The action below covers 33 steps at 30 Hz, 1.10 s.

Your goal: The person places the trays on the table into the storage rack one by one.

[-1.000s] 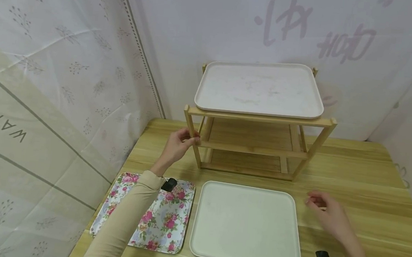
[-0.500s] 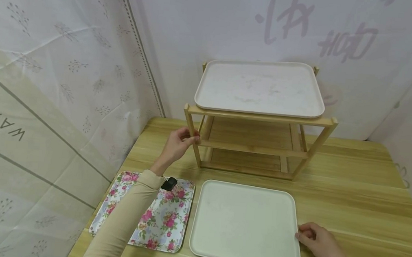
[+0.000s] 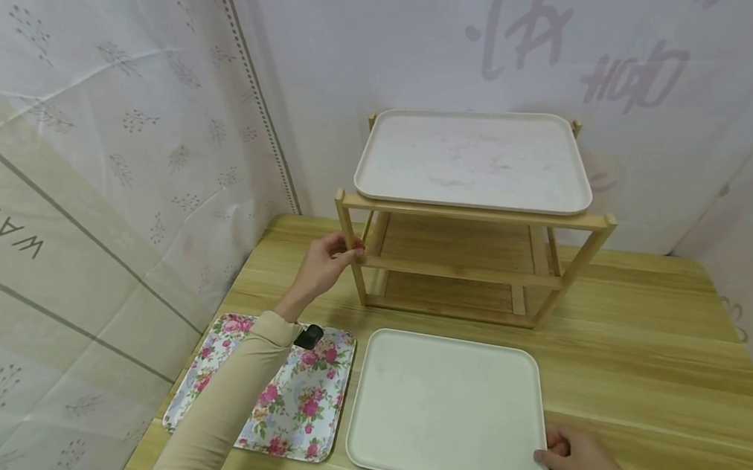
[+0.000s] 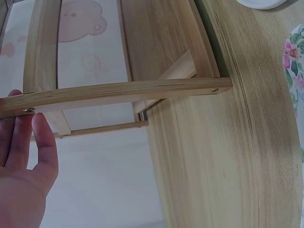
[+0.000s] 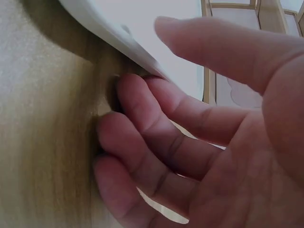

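Note:
My left hand [image 3: 323, 264] grips the front left leg of a wooden shelf rack [image 3: 467, 273]. Thumb and fingers stand on either side of that rail [image 4: 133, 89] in the left wrist view. At the right edge of a plain cream serving tray [image 3: 448, 413], lying on the table, my right hand [image 3: 575, 461] pinches the rim. Its thumb lies over the edge, while the index fingertip goes under the rim of the tray [image 5: 142, 42] in the right wrist view. The other fingers curl close to the tabletop.
A white tray [image 3: 477, 162] rests on top of the rack. Left of the cream tray, a floral tray [image 3: 293, 414] lies partly hidden under my left forearm. Patterned cloth hangs [image 3: 123, 131] border the wooden table [image 3: 662, 349] at the back and sides.
My right hand has come left and toward me, from beside the cream tray to its right rim, then a little further down along it. My left hand has stayed on the rack leg.

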Each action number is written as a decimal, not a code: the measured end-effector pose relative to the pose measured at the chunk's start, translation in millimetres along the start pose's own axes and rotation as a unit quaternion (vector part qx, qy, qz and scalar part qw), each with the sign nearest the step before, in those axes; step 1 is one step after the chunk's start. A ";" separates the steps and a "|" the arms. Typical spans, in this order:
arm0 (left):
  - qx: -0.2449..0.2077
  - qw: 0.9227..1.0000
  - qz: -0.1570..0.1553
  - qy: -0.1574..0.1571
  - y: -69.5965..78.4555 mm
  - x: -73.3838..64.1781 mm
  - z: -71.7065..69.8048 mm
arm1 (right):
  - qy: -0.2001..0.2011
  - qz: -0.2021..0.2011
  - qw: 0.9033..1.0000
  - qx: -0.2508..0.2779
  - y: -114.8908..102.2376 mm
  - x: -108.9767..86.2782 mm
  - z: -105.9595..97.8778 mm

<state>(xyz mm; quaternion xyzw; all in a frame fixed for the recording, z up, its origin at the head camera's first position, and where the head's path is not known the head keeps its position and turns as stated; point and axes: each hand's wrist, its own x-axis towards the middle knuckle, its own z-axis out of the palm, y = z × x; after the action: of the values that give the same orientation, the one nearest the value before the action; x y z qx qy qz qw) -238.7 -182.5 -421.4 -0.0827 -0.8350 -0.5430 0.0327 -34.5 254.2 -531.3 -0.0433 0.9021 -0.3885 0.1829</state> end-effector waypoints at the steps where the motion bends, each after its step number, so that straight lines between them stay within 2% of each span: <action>1: 0.000 1.000 0.001 0.000 0.2 -0.1 0.1 | -0.001 -0.004 1.000 -0.001 -0.1 -1.0 0.5; 8: -0.002 1.000 -0.003 0.002 1.2 -0.9 0.9 | 0.006 0.003 1.000 -0.024 -2.9 -4.8 3.3; 19: -0.003 1.000 -0.008 0.005 2.0 -1.1 1.9 | 0.012 0.046 0.997 -0.053 -7.6 -1.7 5.5; 33: 0.006 1.000 0.003 0.007 1.8 -1.8 1.0 | 0.021 0.064 0.996 -0.060 -8.4 -3.3 9.4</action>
<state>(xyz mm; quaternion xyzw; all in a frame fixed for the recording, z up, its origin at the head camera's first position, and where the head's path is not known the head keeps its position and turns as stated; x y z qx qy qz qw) -236.5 -181.0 -420.5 -0.0816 -0.8375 -0.5388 0.0409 -28.6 242.7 -530.3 0.0120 0.9284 -0.3219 0.1852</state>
